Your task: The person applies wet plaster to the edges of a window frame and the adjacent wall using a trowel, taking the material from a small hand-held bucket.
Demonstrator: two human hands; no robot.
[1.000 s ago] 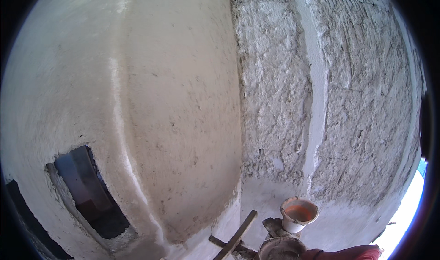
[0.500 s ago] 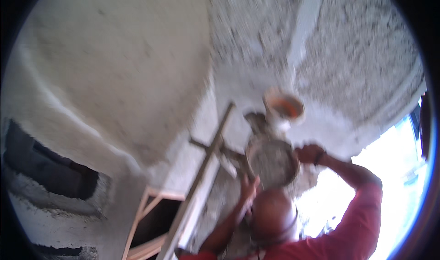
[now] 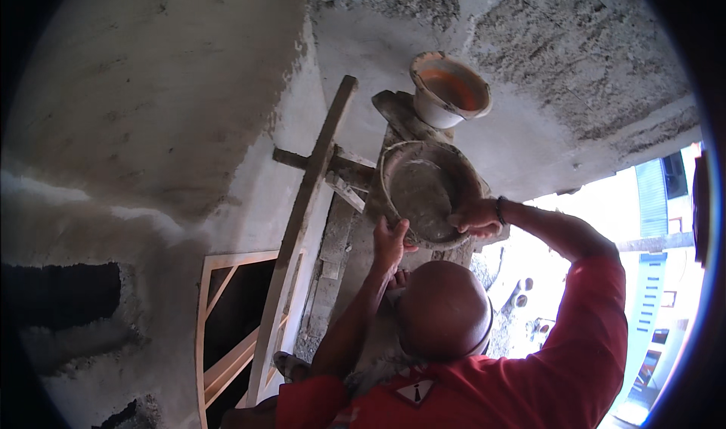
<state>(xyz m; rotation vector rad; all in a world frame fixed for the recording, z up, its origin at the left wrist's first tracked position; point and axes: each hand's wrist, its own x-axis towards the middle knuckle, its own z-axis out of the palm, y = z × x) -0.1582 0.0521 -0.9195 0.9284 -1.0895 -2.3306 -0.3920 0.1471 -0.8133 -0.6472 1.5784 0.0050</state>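
Neither of my own hands shows in the head view. Directly before me a co-worker in a red shirt (image 3: 499,391) leans over a round, mortar-smeared tub (image 3: 388,187). That person's left hand (image 3: 389,244) grips the near left rim. Their right hand (image 3: 476,216), with a dark band at the wrist, is closed over the right side of the tub; whether it holds anything I cannot tell. Grey, wet-looking mortar (image 3: 423,187) lies inside. Just beyond the tub stands a smaller white bucket (image 3: 439,113) with an orange-stained inside.
A long timber (image 3: 310,183) slants upward left of the tub, crossed by a short wooden piece (image 3: 291,158). Lower left is a light wooden frame (image 3: 203,308). Rough, partly plastered walls (image 3: 166,111) surround this spot; a bright opening (image 3: 605,195) lies right.
The view has steadied, and the tub, bucket and co-worker now sit higher in it. The co-worker's right hand has come from the tub's right edge to over its inside.
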